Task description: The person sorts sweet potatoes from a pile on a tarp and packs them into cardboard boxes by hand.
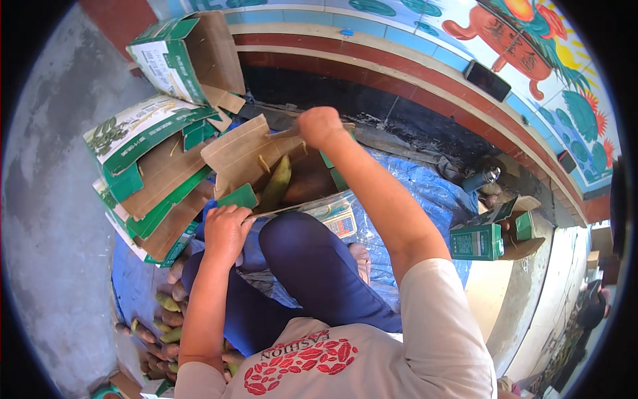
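Observation:
An open cardboard box [234,154] stands before my knees, brown inside with green flap ends. A long green vegetable, perhaps a radish [278,181], leans inside it, and darker shapes in the shadow are hard to make out. My left hand [226,233] grips the near left edge of this box beside a small green flap. My right arm reaches across the box, its right hand [321,126] closed at the far edge of the cardboard. The fingertips of that hand are partly hidden.
Several green and white cartons [146,126] are stacked at the left. Long green and brown vegetables [166,326] lie heaped at lower left. Blue sheeting [412,193] covers the floor. At the right are another open carton [485,241] and a bottle [480,179]. A phone [487,80] rests on the wall ledge.

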`<state>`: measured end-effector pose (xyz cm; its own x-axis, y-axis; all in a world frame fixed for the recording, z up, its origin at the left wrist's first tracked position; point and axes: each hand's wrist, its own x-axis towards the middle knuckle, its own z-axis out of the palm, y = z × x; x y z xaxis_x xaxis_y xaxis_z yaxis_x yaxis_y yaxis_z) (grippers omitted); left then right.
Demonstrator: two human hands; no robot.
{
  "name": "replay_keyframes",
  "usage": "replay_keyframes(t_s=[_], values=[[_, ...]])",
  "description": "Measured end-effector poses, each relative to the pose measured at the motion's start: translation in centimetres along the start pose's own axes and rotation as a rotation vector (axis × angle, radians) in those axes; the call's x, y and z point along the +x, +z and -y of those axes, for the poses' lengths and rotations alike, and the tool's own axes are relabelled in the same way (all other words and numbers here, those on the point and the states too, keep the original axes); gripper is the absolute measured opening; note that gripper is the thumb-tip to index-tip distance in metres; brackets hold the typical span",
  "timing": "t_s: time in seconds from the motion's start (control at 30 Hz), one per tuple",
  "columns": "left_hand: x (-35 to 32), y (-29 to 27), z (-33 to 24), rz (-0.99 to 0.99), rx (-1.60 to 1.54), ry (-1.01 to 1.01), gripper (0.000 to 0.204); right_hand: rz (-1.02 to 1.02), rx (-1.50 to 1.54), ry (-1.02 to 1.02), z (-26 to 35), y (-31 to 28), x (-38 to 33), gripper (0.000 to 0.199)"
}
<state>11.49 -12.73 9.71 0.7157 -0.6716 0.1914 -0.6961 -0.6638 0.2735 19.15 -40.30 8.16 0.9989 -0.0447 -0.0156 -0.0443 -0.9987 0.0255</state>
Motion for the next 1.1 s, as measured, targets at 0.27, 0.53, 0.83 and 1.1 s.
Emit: replay_keyframes(t_s=[0.27, 0.53, 0.83, 1.1], values=[[-0.1, 0.4, 0.1, -0.017, 0.127, 0.054, 0.013, -0.124, -0.005, -0.117, 0.5, 1.2, -2.6, 0.012], [0.9, -0.4, -2.2, -0.090, 0.108, 0.157, 0.011, -0.221, 0.092, -0.084, -3.5, 0.8, -7.6, 0.011], [5.2, -3.8, -13.9, -0.042, 0.065, 0.608, 0.012, -0.350, 0.195, 0.283, -12.5, -2.6, -22.9, 0.016], [2.9, 4.7, -23.3, 0.139, -0.135, 0.933, 0.011, -0.250, 0.209, 0.533, -17.8, -0.6, -40.5, 0.015]])
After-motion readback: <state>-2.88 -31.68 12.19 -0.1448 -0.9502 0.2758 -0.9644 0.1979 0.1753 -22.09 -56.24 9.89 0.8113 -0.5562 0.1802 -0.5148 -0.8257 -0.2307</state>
